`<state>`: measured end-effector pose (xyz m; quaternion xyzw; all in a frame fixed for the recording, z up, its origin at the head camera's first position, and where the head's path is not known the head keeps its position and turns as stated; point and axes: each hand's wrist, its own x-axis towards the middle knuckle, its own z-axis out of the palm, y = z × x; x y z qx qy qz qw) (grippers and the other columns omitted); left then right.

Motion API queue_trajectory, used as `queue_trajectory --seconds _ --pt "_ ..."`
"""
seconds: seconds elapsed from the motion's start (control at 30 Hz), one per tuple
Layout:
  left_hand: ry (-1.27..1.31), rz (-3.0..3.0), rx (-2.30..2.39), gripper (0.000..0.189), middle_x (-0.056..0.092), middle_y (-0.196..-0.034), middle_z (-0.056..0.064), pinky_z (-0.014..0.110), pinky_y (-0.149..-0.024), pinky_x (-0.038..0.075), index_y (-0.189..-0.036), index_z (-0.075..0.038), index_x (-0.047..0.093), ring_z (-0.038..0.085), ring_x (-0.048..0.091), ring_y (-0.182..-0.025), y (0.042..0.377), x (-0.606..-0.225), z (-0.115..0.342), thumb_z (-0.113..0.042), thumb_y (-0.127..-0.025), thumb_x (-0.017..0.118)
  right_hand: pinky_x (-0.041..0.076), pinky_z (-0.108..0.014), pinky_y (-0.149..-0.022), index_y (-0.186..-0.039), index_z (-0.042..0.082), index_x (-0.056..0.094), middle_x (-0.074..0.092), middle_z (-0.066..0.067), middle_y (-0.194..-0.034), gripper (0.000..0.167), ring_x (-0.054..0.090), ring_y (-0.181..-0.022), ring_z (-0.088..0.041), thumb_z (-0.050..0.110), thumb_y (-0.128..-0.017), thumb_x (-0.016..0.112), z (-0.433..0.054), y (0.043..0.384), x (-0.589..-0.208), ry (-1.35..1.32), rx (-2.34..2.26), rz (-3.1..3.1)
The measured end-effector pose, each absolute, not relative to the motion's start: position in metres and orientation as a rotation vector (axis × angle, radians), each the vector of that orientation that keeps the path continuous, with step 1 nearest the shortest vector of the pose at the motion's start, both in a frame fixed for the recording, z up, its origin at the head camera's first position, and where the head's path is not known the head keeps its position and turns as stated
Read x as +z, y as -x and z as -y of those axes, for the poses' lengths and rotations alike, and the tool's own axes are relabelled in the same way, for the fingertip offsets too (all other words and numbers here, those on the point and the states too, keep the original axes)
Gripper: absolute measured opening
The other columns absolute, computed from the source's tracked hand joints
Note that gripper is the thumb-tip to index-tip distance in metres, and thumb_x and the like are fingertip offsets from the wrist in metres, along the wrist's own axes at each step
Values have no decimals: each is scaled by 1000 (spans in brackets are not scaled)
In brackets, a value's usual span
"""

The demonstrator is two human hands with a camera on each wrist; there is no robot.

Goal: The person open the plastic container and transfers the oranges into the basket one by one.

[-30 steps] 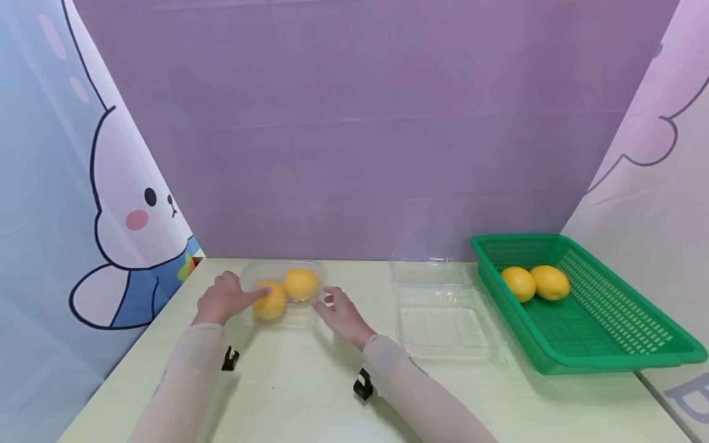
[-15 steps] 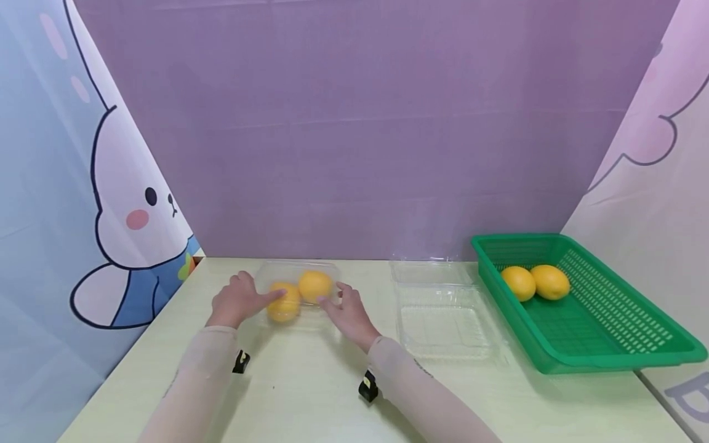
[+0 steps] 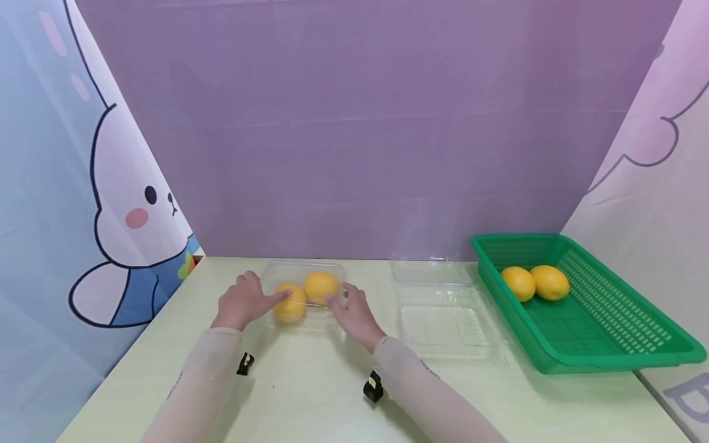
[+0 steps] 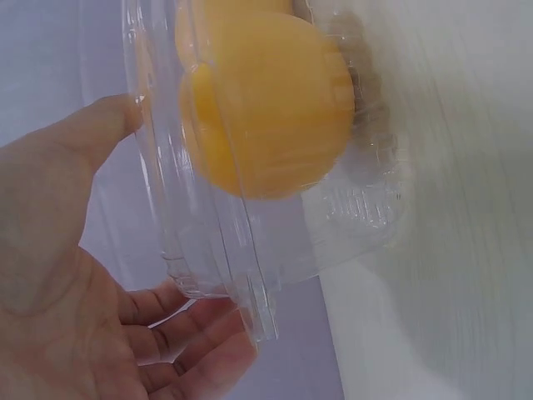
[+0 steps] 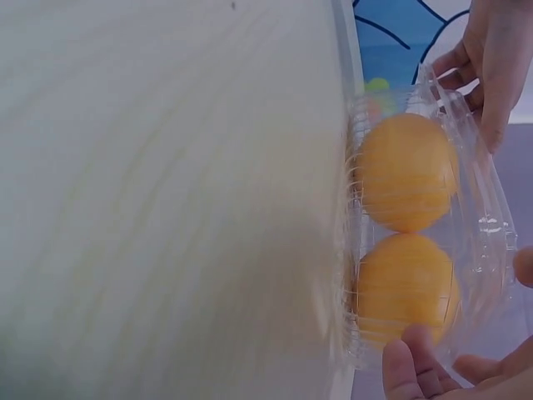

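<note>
While both hands are on the clear plastic box (image 3: 279, 271) left of centre, it looks like a proper grip: left hand (image 3: 241, 301) has its thumb over the near-left edge with fingers curled round the corner, and right hand (image 3: 359, 317) pinches the right side. Two lemons (image 5: 406, 171) sit side by side inside, touching or close to it, lid over them. Middle right of the frame, a second clear box (image 3: 445, 326) lies flipped open on the table (image 3: 310, 400), just beside a green basket (image 3: 620, 363) with two more lemons (image 3: 550, 282) at its far left. As for writing, the white cloth (image 3: 637, 246) at lower right has an outlined letter, maybe a B, and the dark lettering (image 3: 429, 369) on the right sleeve (image 3: 437, 400) is too tiny to read
</note>
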<state>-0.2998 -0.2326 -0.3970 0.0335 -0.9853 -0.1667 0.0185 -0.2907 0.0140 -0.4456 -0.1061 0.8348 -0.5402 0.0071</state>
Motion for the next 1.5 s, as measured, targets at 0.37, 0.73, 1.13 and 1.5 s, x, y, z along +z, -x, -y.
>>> queue_trajectory --seconds 0.37,0.73,1.13,1.5 --pt "29 3038 -560 99 54 -118 30 51 -71 53 -132 13 46 38 60 -90 296 -397 230 -74 -86 59 44 -50 -104 -155 -1 27 37 -23 -143 70 53 -117 -30 45 -105 45 -23 292 -448 323 -1672 -2648" --pt "138 2975 -808 85 58 -121 26 54 -88 51 -136 10 47 39 60 -106 294 -402 235 -60 -90 64 41 -53 -107 -153 -5 30 40 -26 -141 64 52 -122 -36 37 -107 43 -33 297 -449 331 -1650 -2701" --pt "219 2907 -1190 84 42 -147 27 58 -108 39 -146 6 37 44 43 -134 298 -415 252 -53 -94 65 41 -53 -107 -152 -7 30 41 -27 -139 62 51 -122 -38 34 -107 44 -33 298 -450 330 -1647 -2715" --pt "378 2936 -1188 83 35 -153 26 62 -105 40 -153 2 32 48 40 -135 294 -417 261 -44 -94 69 39 -53 -108 -153 -5 28 38 -26 -143 66 49 -127 -39 39 -107 43 -34 297 -449 305 -1682 -2671"
